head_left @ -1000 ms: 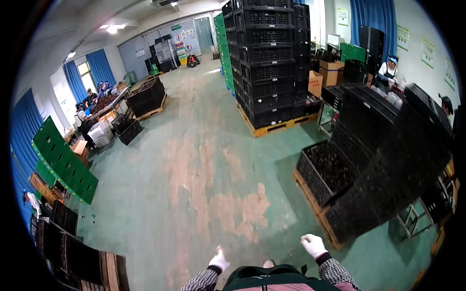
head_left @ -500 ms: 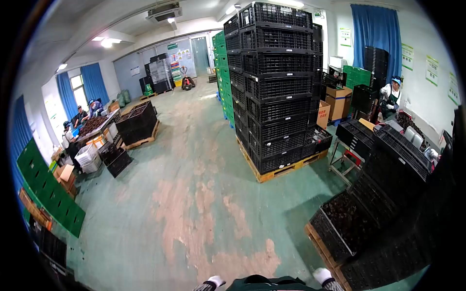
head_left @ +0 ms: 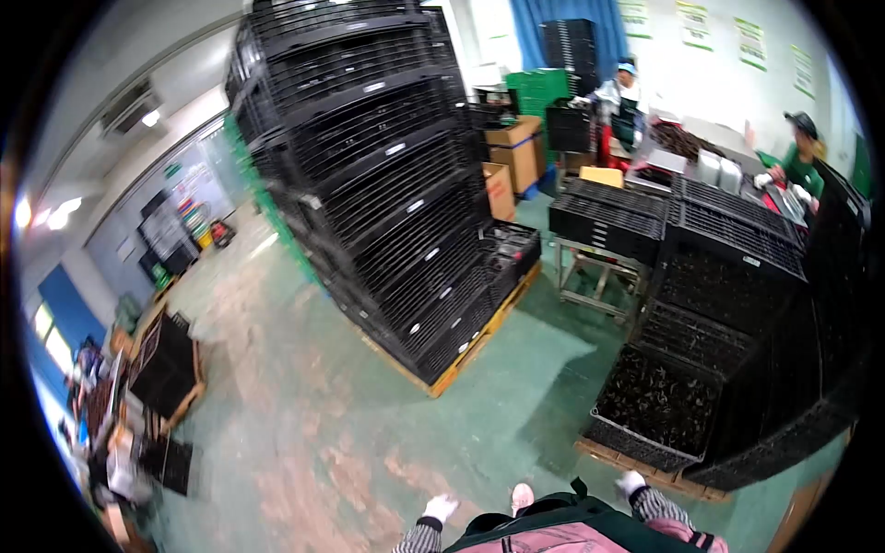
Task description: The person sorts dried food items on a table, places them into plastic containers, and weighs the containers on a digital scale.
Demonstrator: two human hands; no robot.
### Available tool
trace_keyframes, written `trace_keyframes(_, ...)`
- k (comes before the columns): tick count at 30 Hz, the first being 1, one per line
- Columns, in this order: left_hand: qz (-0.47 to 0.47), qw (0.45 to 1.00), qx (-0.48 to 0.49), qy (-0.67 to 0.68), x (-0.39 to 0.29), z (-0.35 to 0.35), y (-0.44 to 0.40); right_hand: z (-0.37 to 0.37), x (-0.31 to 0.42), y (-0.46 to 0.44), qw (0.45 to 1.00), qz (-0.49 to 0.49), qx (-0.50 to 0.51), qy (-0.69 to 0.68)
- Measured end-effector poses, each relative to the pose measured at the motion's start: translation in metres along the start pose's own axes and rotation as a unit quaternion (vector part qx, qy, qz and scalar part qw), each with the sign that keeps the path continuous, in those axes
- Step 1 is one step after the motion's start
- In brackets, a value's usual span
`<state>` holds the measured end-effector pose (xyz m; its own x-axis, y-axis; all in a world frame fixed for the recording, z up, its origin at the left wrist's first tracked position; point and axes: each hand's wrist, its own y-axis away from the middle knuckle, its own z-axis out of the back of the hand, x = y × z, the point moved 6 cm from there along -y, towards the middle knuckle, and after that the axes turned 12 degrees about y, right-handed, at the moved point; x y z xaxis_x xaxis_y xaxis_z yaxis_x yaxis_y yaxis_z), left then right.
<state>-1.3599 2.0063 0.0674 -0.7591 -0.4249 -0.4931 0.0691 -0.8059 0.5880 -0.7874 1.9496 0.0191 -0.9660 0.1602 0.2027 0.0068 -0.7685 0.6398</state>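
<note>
- Left hand (head_left: 441, 507) first: white glove, low in view, angled up and inward from a striped sleeve (head_left: 420, 537) with a dark cuff. Fingers look kinda bunched, but can't tell if the grip is spread or pressed together. Nothing visible in it.
- Right hand (head_left: 631, 481) is also gloved, a bit higher in view, forearm slanting up and outward from the body. Too small and blurry to call that grip, sorry.
- 1 pale shoe (head_left: 523, 498) shows between the 2 hands.
- Nearest thing to the right hand is the open black crate (head_left: 645, 446), full of dark bits, sitting on a wooden pallet (head_left: 604, 453). Can't tell if the hand touches the pallet edge.
- Past that, flat black crates (head_left: 607, 219) sit on a metal stand (head_left: 599, 302), and left of it there's a tall crate stack (head_left: 396, 198) on a yellowish pallet (head_left: 489, 339).
- Farther back, 2 people (head_left: 630, 100) (head_left: 802, 164) are by a cluttered tabletop (head_left: 726, 138).
</note>
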Motion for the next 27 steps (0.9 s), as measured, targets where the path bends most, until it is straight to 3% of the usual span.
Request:
trace_keyframes(1, -0.039, 0.993, 0.070, -0.085, 0.031, -0.017, -0.023, 0.036, 0.033, -0.015, 0.992, 0.069, -0.103, 0.023)
trace_keyframes(2, -0.073, 0.974, 0.136, -0.168, 0.055, -0.012, -0.040, 0.062, 0.059, -0.053, 0.987, -0.007, -0.152, -0.054)
trace_keyframes(3, -0.108, 0.963, 0.168, -0.182, 0.058, -0.007, -0.039, 0.112, 0.106, -0.053, 0.978, 0.075, -0.181, -0.073)
trace_keyframes(4, -0.143, 0.950, 0.199, -0.193, 0.060, -0.003, -0.037, 0.160, 0.140, -0.056, 0.982, 0.079, -0.155, -0.067)
trace_keyframes(7, -0.087, 0.964, 0.188, -0.165, 0.044, 0.055, -0.105, 0.254, 0.199, -0.100, 0.972, 0.091, -0.148, -0.156)
trace_keyframes(11, -0.065, 0.970, 0.168, -0.166, 0.021, 0.111, -0.193, 0.336, 0.213, -0.158, 0.946, 0.118, -0.287, -0.098)
trace_keyframes(13, -0.068, 0.964, 0.179, -0.184, 0.012, 0.141, -0.229, 0.356, 0.208, -0.170, 0.937, 0.047, -0.290, -0.189)
trace_keyframes(16, -0.110, 0.942, 0.220, -0.228, -0.020, 0.171, -0.284, 0.356, 0.193, -0.186, 0.937, -0.077, -0.273, -0.206)
trace_keyframes(19, -0.251, 0.899, 0.192, -0.302, -0.095, 0.187, -0.361, 0.341, 0.176, -0.206, 0.891, -0.131, -0.295, -0.318)
trace_keyframes(20, -0.290, 0.907, 0.053, -0.301, -0.123, 0.194, -0.397, 0.354, 0.179, -0.198, 0.895, -0.184, -0.261, -0.312)
trace_keyframes(21, -0.391, 0.830, 0.099, -0.386, -0.177, 0.206, -0.408, 0.354, 0.175, -0.204, 0.879, -0.204, -0.271, -0.334)
trace_keyframes(22, -0.329, 0.898, 0.077, -0.283, -0.206, 0.212, -0.463, 0.353, 0.163, -0.214, 0.863, -0.223, -0.284, -0.354)
trace_keyframes(23, -0.363, 0.901, 0.058, -0.229, -0.270, 0.220, -0.477, 0.349, 0.144, -0.231, 0.854, -0.235, -0.308, -0.348)
trace_keyframes(24, -0.362, 0.905, 0.058, -0.215, -0.291, 0.215, -0.520, 0.345, 0.129, -0.246, 0.842, -0.247, -0.322, -0.355)
trace_keyframes(25, -0.331, 0.942, 0.042, -0.028, -0.329, 0.220, -0.540, 0.344, 0.112, -0.263, 0.832, -0.264, -0.326, -0.362)
trace_keyframes(26, -0.276, 0.955, 0.110, -0.001, -0.353, 0.193, -0.591, 0.343, 0.085, -0.289, 0.821, -0.282, -0.335, -0.366)
trace_keyframes(27, -0.341, 0.929, 0.131, 0.062, -0.378, 0.177, -0.628, 0.351, 0.067, -0.308, 0.809, -0.295, -0.352, -0.367)
